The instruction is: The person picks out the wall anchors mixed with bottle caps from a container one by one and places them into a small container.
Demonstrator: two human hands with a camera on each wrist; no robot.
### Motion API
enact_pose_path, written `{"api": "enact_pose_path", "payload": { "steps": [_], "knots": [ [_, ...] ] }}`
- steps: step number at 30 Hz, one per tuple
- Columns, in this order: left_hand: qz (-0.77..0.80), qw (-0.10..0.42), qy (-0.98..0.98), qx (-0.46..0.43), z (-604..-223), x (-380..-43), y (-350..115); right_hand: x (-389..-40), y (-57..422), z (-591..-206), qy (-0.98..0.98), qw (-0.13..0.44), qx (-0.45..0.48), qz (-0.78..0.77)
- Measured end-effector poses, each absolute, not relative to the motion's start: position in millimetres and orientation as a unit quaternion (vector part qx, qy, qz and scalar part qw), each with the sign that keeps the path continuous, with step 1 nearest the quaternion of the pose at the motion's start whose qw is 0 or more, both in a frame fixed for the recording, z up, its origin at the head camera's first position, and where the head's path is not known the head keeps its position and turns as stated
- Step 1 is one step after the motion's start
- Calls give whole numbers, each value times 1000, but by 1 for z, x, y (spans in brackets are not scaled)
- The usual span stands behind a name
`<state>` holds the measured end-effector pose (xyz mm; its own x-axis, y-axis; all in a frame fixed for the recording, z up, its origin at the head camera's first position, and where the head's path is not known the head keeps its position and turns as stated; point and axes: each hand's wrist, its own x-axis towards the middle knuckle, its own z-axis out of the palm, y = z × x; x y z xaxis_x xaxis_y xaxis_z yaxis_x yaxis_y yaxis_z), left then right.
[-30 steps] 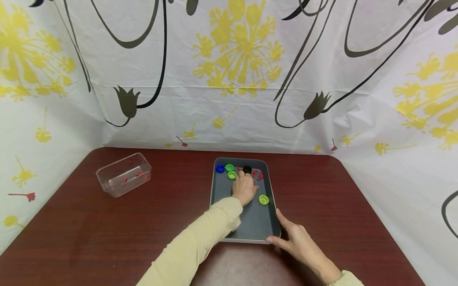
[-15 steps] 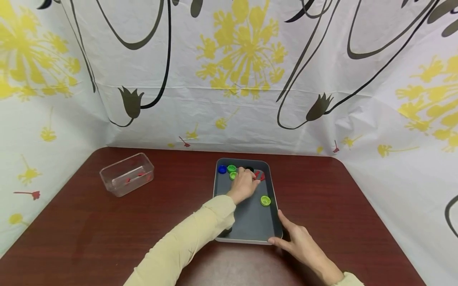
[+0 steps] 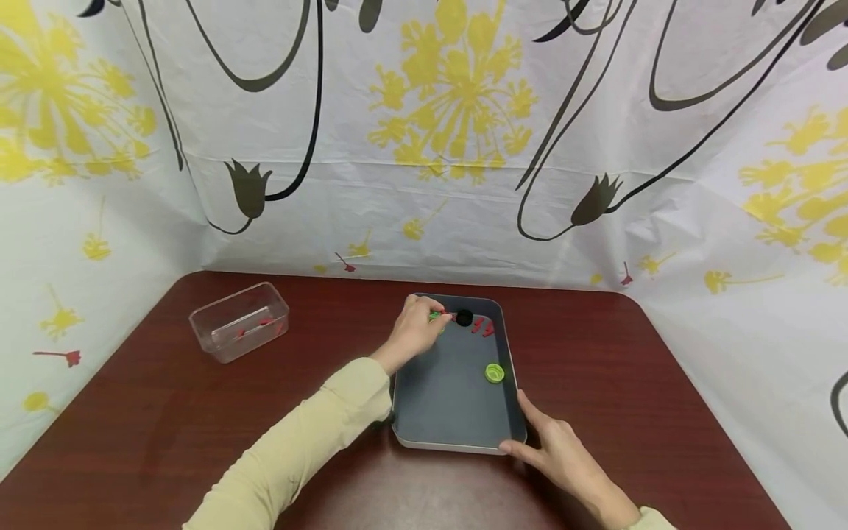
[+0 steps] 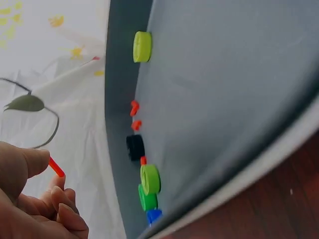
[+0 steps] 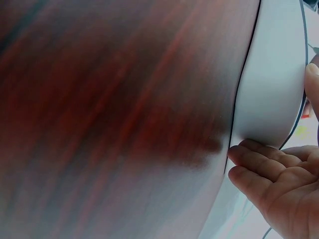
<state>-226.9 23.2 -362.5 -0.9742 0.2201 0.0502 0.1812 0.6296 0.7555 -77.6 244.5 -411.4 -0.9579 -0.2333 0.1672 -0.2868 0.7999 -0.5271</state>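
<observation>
Over the far left part of a grey tray (image 3: pixel 450 390), my left hand (image 3: pixel 412 327) pinches a small red stick-like piece (image 4: pixel 57 167) between thumb and finger. My right hand (image 3: pixel 563 453) touches the tray's near right corner, thumb at the front and straight fingers along the outer side. In the tray's far part lie a black bottle cap (image 3: pixel 464 318) and small red pieces (image 3: pixel 488 329). The left wrist view also shows a lime cap (image 4: pixel 150 179), a green cap (image 4: pixel 147 198) and a blue cap (image 4: pixel 154 216), mostly hidden by the left hand in the head view.
Another lime cap (image 3: pixel 494 373) lies near the tray's right wall. A clear plastic box (image 3: pixel 241 331) with several red pieces stands at the far left of the brown table (image 3: pixel 132 442). A patterned white cloth (image 3: pixel 371 184) hangs behind and at both sides.
My left hand has taken hold of a red piece from beside the black cap and moved left over the green caps. The right hand stays at the tray corner.
</observation>
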Motion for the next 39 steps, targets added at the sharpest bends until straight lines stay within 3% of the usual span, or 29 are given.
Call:
{"api": "enact_pose_path", "payload": {
  "steps": [24,39],
  "knots": [
    [418,-40,904,76,-361,-231,-41,-78,245,-410,-949,36,127,287],
    [404,-67,912,19,-362,-235,-108,-78,245,-410,-950,34,126,284]
  ]
}}
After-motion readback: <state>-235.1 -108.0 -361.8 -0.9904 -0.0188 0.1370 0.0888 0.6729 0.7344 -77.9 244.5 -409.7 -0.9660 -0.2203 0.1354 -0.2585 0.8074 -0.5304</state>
